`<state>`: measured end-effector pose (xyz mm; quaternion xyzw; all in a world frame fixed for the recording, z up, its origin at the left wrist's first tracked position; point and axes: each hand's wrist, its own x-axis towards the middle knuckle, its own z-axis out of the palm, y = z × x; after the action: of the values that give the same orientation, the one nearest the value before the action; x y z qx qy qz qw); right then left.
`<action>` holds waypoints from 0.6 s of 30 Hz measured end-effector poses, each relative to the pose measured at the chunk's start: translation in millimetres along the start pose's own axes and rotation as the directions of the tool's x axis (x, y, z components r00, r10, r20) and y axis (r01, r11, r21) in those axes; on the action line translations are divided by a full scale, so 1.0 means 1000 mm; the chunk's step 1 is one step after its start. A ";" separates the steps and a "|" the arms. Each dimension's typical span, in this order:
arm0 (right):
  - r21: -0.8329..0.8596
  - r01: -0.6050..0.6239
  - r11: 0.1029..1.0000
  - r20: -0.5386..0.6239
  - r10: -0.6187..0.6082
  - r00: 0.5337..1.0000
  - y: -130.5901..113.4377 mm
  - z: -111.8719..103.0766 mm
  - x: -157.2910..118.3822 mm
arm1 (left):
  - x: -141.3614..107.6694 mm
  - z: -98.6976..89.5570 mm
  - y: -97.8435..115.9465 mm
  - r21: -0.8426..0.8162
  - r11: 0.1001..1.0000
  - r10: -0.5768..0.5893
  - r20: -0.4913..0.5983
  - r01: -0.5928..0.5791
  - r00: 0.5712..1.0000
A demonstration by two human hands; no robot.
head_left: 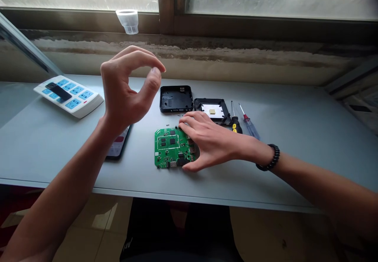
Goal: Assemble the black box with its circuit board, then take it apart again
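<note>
My left hand [126, 85] is raised above the table, its thumb and index fingertips pinched together. Whatever lies between them, if anything, is too small to make out. A green circuit board [168, 152] lies flat on the table, its chips facing up. My right hand [203, 140] spans the board's right side, with the fingers at the far edge and the thumb at the near edge. Behind the board sit an open black plastic case half [176, 98] and a second black case part [226, 110] bearing a white plate with a yellowish pad. Tiny dark screws [167, 125] lie near the board.
Two screwdrivers, one black and yellow [236, 126] and one with a clear handle [249, 126], lie to the right. A phone [119, 146] is partly hidden under my left forearm. A power strip [72, 96] carries a dark object. A plastic cup [128, 21] stands by the window.
</note>
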<state>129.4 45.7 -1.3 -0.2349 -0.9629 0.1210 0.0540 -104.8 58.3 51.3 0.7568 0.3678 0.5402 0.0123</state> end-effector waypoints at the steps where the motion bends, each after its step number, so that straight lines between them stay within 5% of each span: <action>1: -0.015 -0.007 1.000 -0.008 0.007 1.000 0.001 0.000 0.001 | 0.000 0.001 -0.001 0.013 0.999 0.047 -0.018 -0.046 0.999; 5: -0.091 -0.040 0.995 -0.011 0.039 0.999 0.008 -0.002 0.003 | 0.000 0.006 -0.006 0.055 0.977 0.209 -0.058 -0.206 0.976; 18: -0.172 -0.021 0.985 -0.044 0.014 0.999 0.020 0.001 0.002 | -0.003 0.007 0.001 0.138 0.970 0.192 0.080 -0.202 0.978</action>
<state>136.5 63.3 -6.9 -0.2496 -0.9663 0.0325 0.0530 -98.5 58.5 45.9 0.8057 0.3287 0.4854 -0.0844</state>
